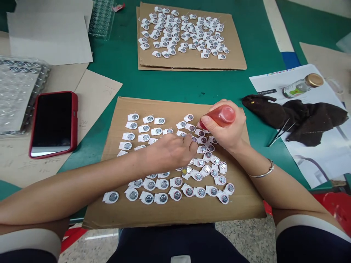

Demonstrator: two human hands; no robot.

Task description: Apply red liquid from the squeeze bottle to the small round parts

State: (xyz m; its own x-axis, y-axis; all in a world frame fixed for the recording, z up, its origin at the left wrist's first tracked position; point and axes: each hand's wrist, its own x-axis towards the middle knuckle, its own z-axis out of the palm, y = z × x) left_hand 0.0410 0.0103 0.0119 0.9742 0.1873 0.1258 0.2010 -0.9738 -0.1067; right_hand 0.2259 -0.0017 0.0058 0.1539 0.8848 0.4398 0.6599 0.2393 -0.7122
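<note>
My right hand (pixel 235 132) is wrapped round a red squeeze bottle (pixel 223 114), its base toward me and its nozzle end pointing down to the small round pieces. My left hand (pixel 174 150) lies just left of it, low over the pieces, with fingers curled together; anything in them is hidden. Rows of small white tabs with round metallic discs (pixel 163 183) cover a brown cardboard sheet (pixel 170 215) before me. Some discs on the right show reddish rims. A small yellow spot (pixel 184 171) shows below my left fingers.
Another cardboard sheet (pixel 192 65) with similar pieces lies at the back. A red-cased phone (pixel 53 124) and clear plastic trays (pixel 16 95) are on the left. To the right are a dark cloth (pixel 309 118), tweezers (pixel 280 133), and a gold-lidded jar (pixel 300 86) on printed paper.
</note>
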